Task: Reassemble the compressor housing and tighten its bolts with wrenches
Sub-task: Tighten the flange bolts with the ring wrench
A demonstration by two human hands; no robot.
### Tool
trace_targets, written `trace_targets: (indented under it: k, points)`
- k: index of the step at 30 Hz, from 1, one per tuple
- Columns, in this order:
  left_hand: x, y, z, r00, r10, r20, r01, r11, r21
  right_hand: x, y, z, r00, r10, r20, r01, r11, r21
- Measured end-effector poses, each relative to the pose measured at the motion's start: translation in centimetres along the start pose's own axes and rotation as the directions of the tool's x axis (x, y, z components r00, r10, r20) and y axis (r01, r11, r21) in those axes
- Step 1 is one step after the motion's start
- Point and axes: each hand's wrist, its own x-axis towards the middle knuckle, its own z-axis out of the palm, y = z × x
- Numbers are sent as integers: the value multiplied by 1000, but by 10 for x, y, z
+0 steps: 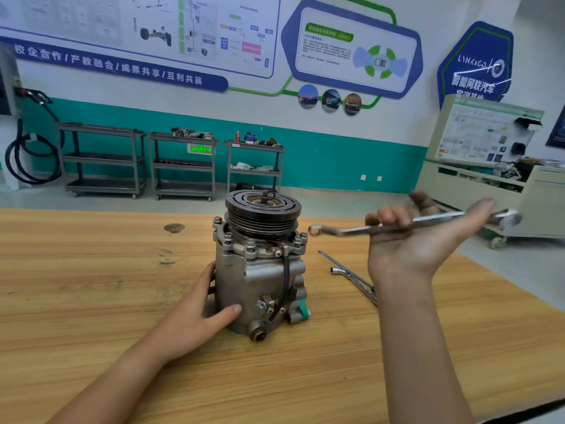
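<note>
Left forearm (122, 371) reaches in from the bottom left corner and right forearm (419, 347) rises steeply from the bottom right, both over a big wooden surface (91, 286).

The compressor (260, 270) stands upright on that surface, pretty much dead center. Its black grooved pulley (263, 212) faces up and a black cable runs down the front of the silver housing.

Left hand (208, 304) is wrapped around the lower left of the housing. The thumb is pressed flat on the front and the fingers curve round the side, so it's got hold of the body.

Right hand (412, 243) is up in the air to the right of the compressor, about level with the pulley, palm turned up. Its fingers curl over a long silver wrench (351, 230) lying across the palm. The ring end points left and sits just beside the top flange without touching it. The other end sticks out past the thumb and looks a bit blurry.

Couple more wrenches (351, 275) lie on the surface right of the compressor, below the raised hand, partly hidden behind the right wrist.

Bolts (250, 243) stand up around the flange under the pulley.
</note>
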Motion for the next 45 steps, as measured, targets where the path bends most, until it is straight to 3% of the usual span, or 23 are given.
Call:
trace_targets:
  k: [4,8,10,13,16,20,22,30,35,41,45]
  points:
    - [1,-4,1,1000,-3,4,3,1000,-2,23,-2,22,991,73,110,-51,980,-195]
    - [1,-5,2,1000,-5,11,5,1000,1,38,10,34,970,147,191,-27,853,-521]
    - [1,-6,3,1000,-3,13,3,1000,0,41,14,38,949,222,226,-47,805,-592]
    - [2,-6,3,1000,4,12,-4,1000,-3,44,14,37,891,374,256,-220,850,-478]
    - [1,-6,3,1000,5,9,-5,1000,-3,52,17,32,893,402,205,-361,909,-210]
    - [2,-8,3,1000,13,17,-12,999,-35,65,28,24,914,396,87,-405,892,201]
    - [2,-9,3,1000,6,28,-4,998,-55,68,36,17,909,407,87,-414,863,292]
    - [2,-10,3,999,-13,37,15,999,-46,80,60,-11,888,441,131,-455,802,387]
    - [2,-11,3,999,-23,26,24,999,-39,76,60,-18,900,409,149,-435,839,326]
    - [3,-13,3,999,-24,28,24,999,-24,47,39,-31,969,184,164,-215,957,195]
    - [2,-12,4,1000,-8,30,9,1000,-17,10,33,-46,967,-18,255,-27,985,171]
